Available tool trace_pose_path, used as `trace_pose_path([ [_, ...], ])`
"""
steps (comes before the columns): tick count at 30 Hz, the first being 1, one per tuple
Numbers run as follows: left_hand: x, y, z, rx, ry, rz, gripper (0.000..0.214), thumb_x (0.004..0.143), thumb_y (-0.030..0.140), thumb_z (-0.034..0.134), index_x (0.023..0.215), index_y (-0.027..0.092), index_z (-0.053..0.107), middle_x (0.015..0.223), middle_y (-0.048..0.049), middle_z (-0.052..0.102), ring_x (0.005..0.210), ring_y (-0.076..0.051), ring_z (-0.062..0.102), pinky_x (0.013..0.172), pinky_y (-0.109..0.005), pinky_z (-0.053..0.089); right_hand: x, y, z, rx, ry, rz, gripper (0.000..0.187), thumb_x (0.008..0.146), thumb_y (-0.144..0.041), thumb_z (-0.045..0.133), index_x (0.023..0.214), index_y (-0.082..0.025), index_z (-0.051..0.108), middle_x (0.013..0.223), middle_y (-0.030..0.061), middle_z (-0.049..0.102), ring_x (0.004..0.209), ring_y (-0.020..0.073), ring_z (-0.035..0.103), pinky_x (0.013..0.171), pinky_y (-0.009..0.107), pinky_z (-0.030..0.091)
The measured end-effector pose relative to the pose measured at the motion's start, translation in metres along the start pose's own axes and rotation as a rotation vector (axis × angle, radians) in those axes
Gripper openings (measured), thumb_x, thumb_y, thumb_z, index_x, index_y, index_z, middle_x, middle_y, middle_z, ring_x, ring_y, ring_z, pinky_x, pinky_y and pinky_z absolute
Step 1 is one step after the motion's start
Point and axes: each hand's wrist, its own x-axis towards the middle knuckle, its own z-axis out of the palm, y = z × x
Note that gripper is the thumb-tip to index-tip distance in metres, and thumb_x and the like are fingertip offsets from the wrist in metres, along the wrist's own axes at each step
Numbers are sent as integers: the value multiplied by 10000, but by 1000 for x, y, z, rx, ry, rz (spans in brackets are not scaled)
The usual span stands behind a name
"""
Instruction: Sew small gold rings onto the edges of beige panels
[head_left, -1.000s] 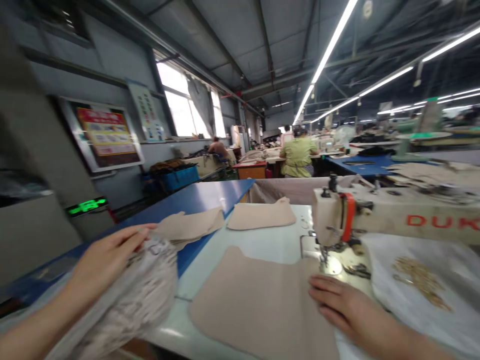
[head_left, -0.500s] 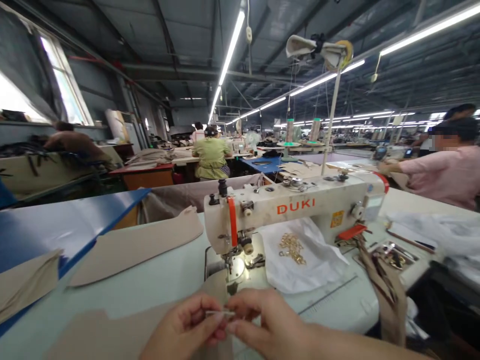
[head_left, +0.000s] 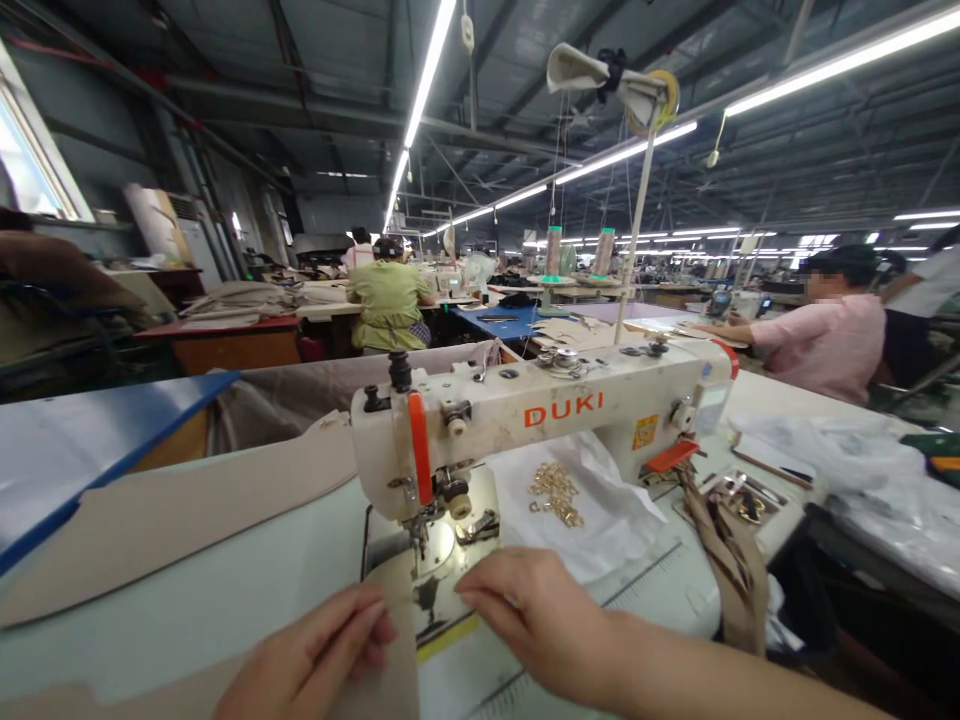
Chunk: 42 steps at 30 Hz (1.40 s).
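My left hand [head_left: 319,650] is at the lower centre over a beige fabric piece [head_left: 401,640], its thumb and fingers pressed together. What they grip, if anything, is hidden. My right hand [head_left: 536,620] hovers just right of that piece, in front of the needle plate [head_left: 439,545], with thumb and forefinger pinched. Anything between those fingertips is too small to make out. A white sewing machine [head_left: 495,415] marked DUKI stands in front of both hands. Right of its needle, small gold metal fittings [head_left: 555,495] lie heaped on a white cloth or sheet [head_left: 517,545].
A long beige panel [head_left: 187,530] lies on the pale table at left, beside a blue-edged table [head_left: 97,440]. Beige strips [head_left: 739,570] hang over the right edge near a small parts tray [head_left: 765,485]. Co-workers sit ahead [head_left: 386,300] and at right [head_left: 825,340].
My hands have come apart: earlier they met at a small thin light-coloured item, which I no longer see clearly. The left moved left and down, and the view has swung right.
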Motion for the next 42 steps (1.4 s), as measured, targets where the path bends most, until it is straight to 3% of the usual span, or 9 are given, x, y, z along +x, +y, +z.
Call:
trace_pose_path([
  [3, 7, -17, -8, -55, 90, -55, 528, 716, 717, 414, 789, 242, 632, 643, -23, 679, 600, -221, 637, 605, -289, 524, 2, 23, -30, -297, 80, -3, 235, 923, -198, 429, 931, -158, 660, 850, 74, 662, 816, 185, 596, 756, 276, 445],
  [7, 12, -24, -11, -59, 89, -96, 509, 719, 704, 404, 699, 231, 592, 539, -10, 629, 535, -194, 603, 557, -275, 498, 8, 54, -54, -529, 81, 117, 186, 858, -109, 496, 944, -124, 660, 957, 122, 657, 914, 241, 600, 793, 335, 460],
  [13, 21, -12, -12, -67, 140, -99, 418, 707, 619, 429, 693, 232, 587, 551, -7, 640, 542, -193, 602, 573, -284, 489, 21, 63, -49, -606, -6, 103, 215, 837, -56, 500, 686, -149, 622, 774, 73, 652, 870, 224, 589, 865, 331, 428],
  [19, 19, -11, -12, -43, 115, -125, 404, 716, 592, 406, 685, 228, 578, 542, -8, 634, 553, -194, 604, 593, -285, 484, 28, 67, -43, -563, -17, 108, 234, 786, -18, 525, 609, -161, 581, 761, 93, 669, 855, 236, 589, 881, 363, 420],
  [26, 19, -11, -12, -50, 110, -112, 432, 715, 609, 394, 691, 222, 585, 552, -12, 633, 568, -192, 606, 605, -281, 480, 27, 68, -52, -354, 69, 171, 235, 762, -71, 524, 556, -178, 560, 657, 35, 630, 750, 186, 592, 773, 315, 447],
  [30, 17, -8, -12, -85, 110, -89, 435, 701, 619, 422, 690, 219, 595, 565, -14, 639, 575, -193, 605, 602, -281, 480, 16, 64, -51, -165, 123, 212, 154, 796, -143, 506, 718, -171, 636, 728, 18, 667, 698, 147, 611, 660, 265, 473],
  [34, 15, -8, -11, -113, 109, -44, 423, 704, 608, 450, 659, 215, 602, 559, -14, 635, 560, -189, 598, 587, -277, 480, 2, 50, -44, 17, 133, 234, 203, 847, -316, 531, 803, -167, 662, 776, 33, 696, 705, 143, 637, 652, 259, 495],
  [39, 14, -7, -11, -127, 139, -36, 394, 698, 584, 480, 635, 212, 592, 582, -19, 645, 560, -191, 598, 593, -291, 491, -4, 26, -39, 600, 161, 396, 338, 673, -483, 736, 761, -162, 679, 816, 51, 705, 742, 165, 643, 721, 298, 497],
  [42, 11, -4, -11, -135, 153, -46, 364, 694, 556, 476, 629, 215, 583, 586, -20, 644, 571, -197, 600, 609, -303, 491, -4, 16, -35, 745, 163, 456, 377, 595, -486, 792, 751, -160, 685, 799, 51, 702, 738, 168, 640, 740, 313, 490],
])
